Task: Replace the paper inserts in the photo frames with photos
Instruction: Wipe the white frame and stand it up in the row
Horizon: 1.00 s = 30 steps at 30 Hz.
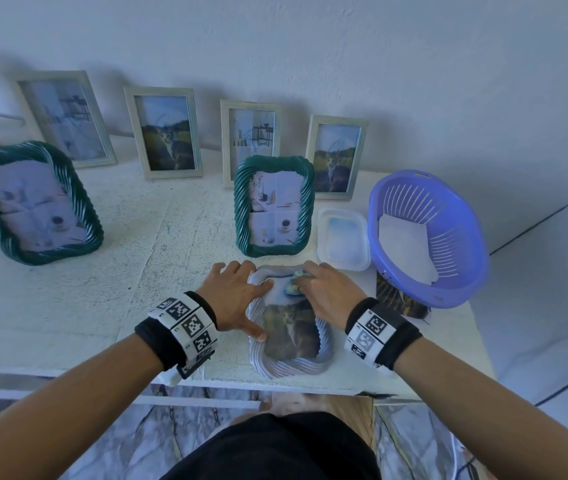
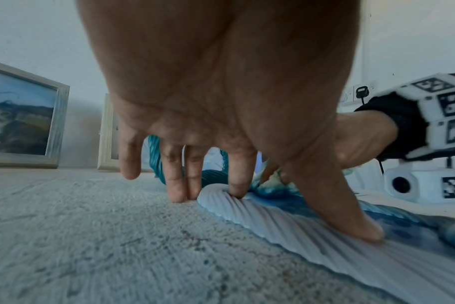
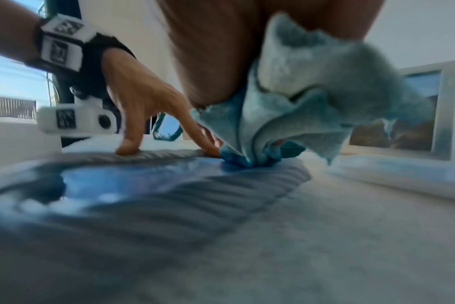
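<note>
1. At the near edge of the table (image 1: 109, 271), a white ribbed frame (image 1: 289, 367) is lying flat and face up, with a cat photo (image 1: 289, 332) showing in its window. Its long axis is running from the person's body away toward the wall.

2. The left hand (image 1: 237, 299) is lying spread on the frame's left side. Its fingers are nearly straight; the thumb (image 2: 351, 216) and forefinger (image 2: 240, 181) are pressing on the ribbed border while the other fingertips are touching the table just beside it. It is bracing, not gripping.

3. The right hand (image 1: 331, 292) is curling round a bunched blue cloth (image 3: 299, 98) and pressing it onto the glass at the frame's far end, close to the left forefinger.

4. The relation that matters: the unwiped part of the glass is lying on the body side of the cloth, along the long axis. My guess is that the next stroke should be coming toward the body, and the right hand is the nearer one for it, while the left is keeping the frame from sliding.

5. Two green frames (image 1: 273, 206) and two of the pale frames at the wall are showing paper inserts, so the task is looking partly done. A clear tub (image 1: 343, 239) and a purple basket (image 1: 428, 237) are sitting to the right, well clear of the stroke.
</note>
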Each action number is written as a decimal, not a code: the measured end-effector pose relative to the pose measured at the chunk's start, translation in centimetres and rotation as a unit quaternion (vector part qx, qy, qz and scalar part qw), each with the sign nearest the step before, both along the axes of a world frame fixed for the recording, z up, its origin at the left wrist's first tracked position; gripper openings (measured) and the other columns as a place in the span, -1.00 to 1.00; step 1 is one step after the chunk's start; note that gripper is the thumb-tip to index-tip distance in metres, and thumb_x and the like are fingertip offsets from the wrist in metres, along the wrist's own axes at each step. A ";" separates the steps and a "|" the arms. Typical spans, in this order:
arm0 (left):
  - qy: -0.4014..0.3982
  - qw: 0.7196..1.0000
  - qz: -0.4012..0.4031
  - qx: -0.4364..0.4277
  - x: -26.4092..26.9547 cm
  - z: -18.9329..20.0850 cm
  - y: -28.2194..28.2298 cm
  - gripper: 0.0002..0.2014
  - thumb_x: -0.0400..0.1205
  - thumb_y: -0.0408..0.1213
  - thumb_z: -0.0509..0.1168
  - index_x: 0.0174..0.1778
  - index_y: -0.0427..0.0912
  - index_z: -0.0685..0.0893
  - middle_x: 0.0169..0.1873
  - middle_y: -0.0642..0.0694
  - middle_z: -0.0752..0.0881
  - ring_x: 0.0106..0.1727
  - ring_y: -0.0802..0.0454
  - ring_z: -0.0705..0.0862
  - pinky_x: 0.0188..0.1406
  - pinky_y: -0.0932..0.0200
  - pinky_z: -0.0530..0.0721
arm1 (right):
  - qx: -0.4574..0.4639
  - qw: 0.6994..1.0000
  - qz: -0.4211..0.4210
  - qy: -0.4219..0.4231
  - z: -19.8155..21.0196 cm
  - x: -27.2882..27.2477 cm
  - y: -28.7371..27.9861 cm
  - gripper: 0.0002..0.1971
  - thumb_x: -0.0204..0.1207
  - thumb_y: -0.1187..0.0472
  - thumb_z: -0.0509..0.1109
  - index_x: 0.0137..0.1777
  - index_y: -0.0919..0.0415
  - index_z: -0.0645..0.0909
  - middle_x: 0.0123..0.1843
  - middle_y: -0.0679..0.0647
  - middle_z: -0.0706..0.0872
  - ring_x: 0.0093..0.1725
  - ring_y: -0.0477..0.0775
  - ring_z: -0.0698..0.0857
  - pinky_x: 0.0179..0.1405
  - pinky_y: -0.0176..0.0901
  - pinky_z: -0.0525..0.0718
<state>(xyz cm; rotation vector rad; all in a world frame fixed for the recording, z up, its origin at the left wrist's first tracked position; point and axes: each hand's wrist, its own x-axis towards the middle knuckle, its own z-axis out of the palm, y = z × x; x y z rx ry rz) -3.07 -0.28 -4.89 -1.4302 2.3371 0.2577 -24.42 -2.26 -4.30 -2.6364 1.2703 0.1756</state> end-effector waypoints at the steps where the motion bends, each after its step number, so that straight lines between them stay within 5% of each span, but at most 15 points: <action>1: -0.001 1.000 0.002 0.000 0.0 0.0 0.0 0.03 0.30 0.59 0.20 0.65 0.16 0.16 0.50 -0.18 0.30 0.46 -0.21 0.32 0.46 -0.19 0.28 | -0.005 1.000 -0.009 -0.002 0.0 0.2 0.1 -0.69 0.50 0.43 0.31 0.20 0.22 0.69 0.14 0.15 0.58 -0.05 0.23 0.61 -0.13 -0.11 0.42; 5: 0.001 1.000 0.008 0.001 -0.1 0.2 0.1 0.01 0.29 0.57 0.23 0.63 0.19 0.18 0.52 -0.16 0.29 0.48 -0.21 0.31 0.48 -0.21 0.24 | 0.048 0.997 0.037 -0.044 -0.7 -0.1 3.3 -0.80 0.48 0.40 0.34 0.01 0.14 0.68 -0.05 0.06 0.58 -0.14 0.13 0.59 -0.18 -0.09 0.58; 8: 0.001 1.000 0.006 0.008 -0.2 0.3 0.0 0.01 0.31 0.56 0.24 0.64 0.19 0.17 0.53 -0.17 0.27 0.50 -0.21 0.29 0.51 -0.21 0.22 | 0.089 0.992 0.070 -0.055 -0.7 -1.1 5.2 -0.77 0.48 0.40 0.33 0.05 0.18 0.71 0.00 0.08 0.62 -0.08 0.13 0.62 -0.11 -0.12 0.61; 12: -0.001 1.000 0.001 0.009 -0.1 0.3 0.0 0.01 0.31 0.57 0.22 0.65 0.17 0.16 0.53 -0.18 0.26 0.50 -0.21 0.29 0.51 -0.20 0.24 | 0.042 0.999 0.009 -0.030 -0.1 -0.5 2.4 -0.73 0.47 0.48 0.33 0.12 0.30 0.71 0.03 0.17 0.60 -0.10 0.24 0.63 -0.17 -0.14 0.41; 16: -0.003 1.000 0.005 0.006 -0.2 0.4 0.0 0.02 0.30 0.57 0.22 0.64 0.18 0.17 0.52 -0.17 0.28 0.49 -0.21 0.31 0.50 -0.20 0.26 | 0.020 0.998 -0.038 -0.043 -0.5 0.4 1.8 -0.76 0.44 0.48 0.30 0.04 0.30 0.69 0.03 0.20 0.61 -0.08 0.26 0.62 -0.16 -0.07 0.46; 20: -0.013 1.000 0.007 0.003 -0.3 0.5 0.0 0.02 0.29 0.56 0.24 0.64 0.18 0.18 0.52 -0.19 0.29 0.49 -0.22 0.32 0.49 -0.22 0.26 | 0.062 0.994 0.045 -0.074 -1.2 -0.2 6.0 -0.80 0.50 0.41 0.33 0.03 0.18 0.69 -0.01 0.08 0.65 -0.07 0.00 0.54 -0.14 -0.21 0.53; 23: -0.018 1.000 0.005 0.004 -0.4 0.5 0.0 0.02 0.30 0.56 0.24 0.64 0.16 0.18 0.52 -0.20 0.29 0.49 -0.23 0.32 0.49 -0.21 0.28 | 0.066 0.990 0.116 -0.039 -1.6 -1.0 7.0 -0.82 0.49 0.41 0.33 0.02 0.23 0.68 0.02 0.09 0.66 0.00 0.08 0.62 -0.01 -0.08 0.69; 30: -0.019 1.000 0.008 0.001 -0.5 0.6 0.0 0.01 0.29 0.58 0.22 0.62 0.18 0.19 0.51 -0.17 0.30 0.48 -0.23 0.33 0.46 -0.22 0.30 | 0.003 0.999 -0.013 -0.043 -0.1 0.0 1.4 -0.80 0.39 0.53 0.37 -0.05 0.35 0.72 -0.10 0.22 0.61 -0.21 0.28 0.65 -0.27 -0.12 0.39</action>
